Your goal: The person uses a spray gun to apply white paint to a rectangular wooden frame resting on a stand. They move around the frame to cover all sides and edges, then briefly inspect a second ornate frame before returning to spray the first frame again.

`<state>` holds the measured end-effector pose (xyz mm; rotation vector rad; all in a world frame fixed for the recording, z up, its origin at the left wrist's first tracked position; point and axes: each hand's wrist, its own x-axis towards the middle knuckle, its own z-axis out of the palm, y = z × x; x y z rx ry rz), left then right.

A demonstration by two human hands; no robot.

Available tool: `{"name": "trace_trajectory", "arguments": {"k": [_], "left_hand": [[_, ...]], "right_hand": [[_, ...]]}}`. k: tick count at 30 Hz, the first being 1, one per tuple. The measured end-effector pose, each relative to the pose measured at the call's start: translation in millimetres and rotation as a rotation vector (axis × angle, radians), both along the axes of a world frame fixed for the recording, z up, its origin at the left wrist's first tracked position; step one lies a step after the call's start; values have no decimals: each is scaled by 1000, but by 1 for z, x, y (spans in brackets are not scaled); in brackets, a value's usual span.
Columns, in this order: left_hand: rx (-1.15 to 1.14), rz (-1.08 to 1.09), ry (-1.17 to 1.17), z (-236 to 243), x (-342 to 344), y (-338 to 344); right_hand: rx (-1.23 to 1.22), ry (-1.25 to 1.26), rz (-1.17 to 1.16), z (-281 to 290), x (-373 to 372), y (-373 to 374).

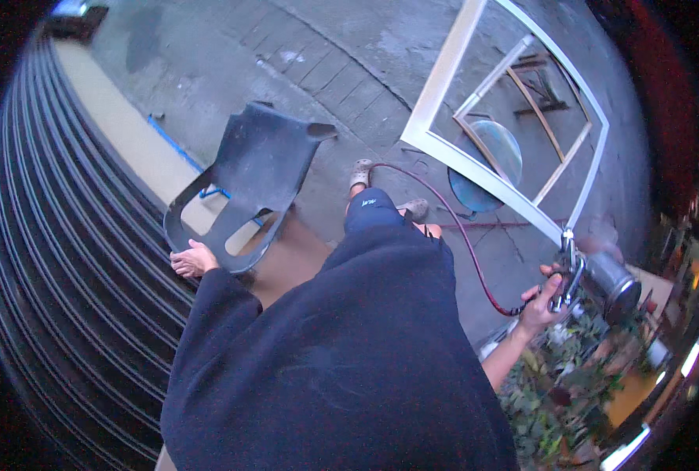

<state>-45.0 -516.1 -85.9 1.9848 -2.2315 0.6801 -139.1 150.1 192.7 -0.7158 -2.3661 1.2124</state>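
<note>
A dark grey plastic chair (261, 153) stands tilted to my left, its cut-out backrest nearest me. My left hand (194, 261) grips the backrest's near edge, fingers curled over the outside. Out to the right, my right hand (539, 312) is closed round the handle of a metal spray gun (573, 271). A shiny round cup (612, 281) is fixed to the gun. From the handle a dark red hose (469, 239) curves back towards my feet. Just beyond the gun is the corner of a white frame (487, 174); whether they touch, I cannot tell.
Ribbed dark metal shutter (67, 275) runs along my left. A blue round object (475, 191) and wooden-edged frame pieces (538, 110) show through the white frame. Leafy plants (557, 385) and clutter fill the lower right. The floor is grey concrete (318, 63).
</note>
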Motion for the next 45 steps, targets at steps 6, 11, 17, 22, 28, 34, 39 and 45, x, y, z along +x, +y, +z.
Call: {"name": "trace_trajectory", "arguments": {"k": [6, 11, 17, 22, 28, 34, 39, 45], "left_hand": [[833, -895, 509, -54, -119, 95], [1162, -1357, 150, -57, -232, 235], [1462, -1591, -41, -42, -275, 357], [1915, -2010, -208, 26, -244, 477], [2172, -2813, -382, 131, -149, 590], [1890, -2383, -806, 42, -101, 625], [1438, -1923, -994, -40, -138, 592], [1475, -1804, -683, -43, -137, 566]], "right_hand": [[-102, 103, -54, -4, -11, -20], [-87, 161, -218, -6, -8, -24], [-75, 176, -269, 37, 5, -29], [27, 276, -371, 73, 36, -9], [-2, 479, -485, 112, 46, 6], [98, 438, -597, 113, 123, 64], [101, 339, -766, 94, 188, 141], [2, 363, -731, 56, 242, 244]]}}
